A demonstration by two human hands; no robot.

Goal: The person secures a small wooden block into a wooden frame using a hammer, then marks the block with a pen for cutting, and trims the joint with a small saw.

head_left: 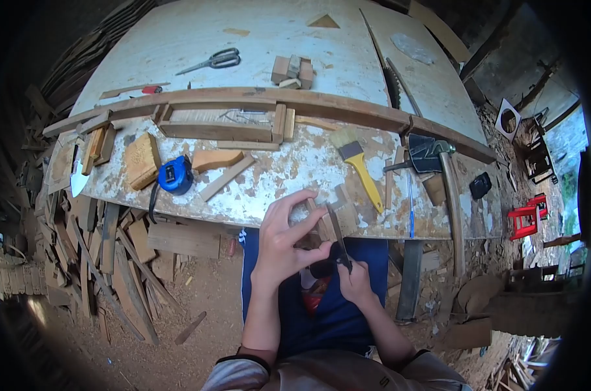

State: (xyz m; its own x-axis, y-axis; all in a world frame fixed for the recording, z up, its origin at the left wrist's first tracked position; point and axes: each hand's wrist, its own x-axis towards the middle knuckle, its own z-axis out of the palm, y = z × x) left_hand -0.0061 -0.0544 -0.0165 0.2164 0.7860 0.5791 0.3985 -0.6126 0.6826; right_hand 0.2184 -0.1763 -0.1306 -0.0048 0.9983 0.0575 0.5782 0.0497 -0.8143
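Observation:
My left hand (pixel 284 236) is closed around a small wooden block (pixel 327 225), fingers on its far side and thumb at its near end, over the table's front edge. In my right hand (pixel 355 281) is the black handle of a knife (pixel 335 229). Its blade points away from me and lies along the right side of the block. Just beyond the hands, a brush with a yellow handle (pixel 360 171) lies on the paint-flecked workbench (pixel 282 171).
To the left are a blue tape measure (pixel 175 176) and a wood block (pixel 143 161). A long wooden beam (pixel 334 104) crosses the bench, with scissors (pixel 216 60) beyond it. A hammer (pixel 449 169) overhangs the front edge at right. Scrap wood (pixel 129 280) is piled on the floor.

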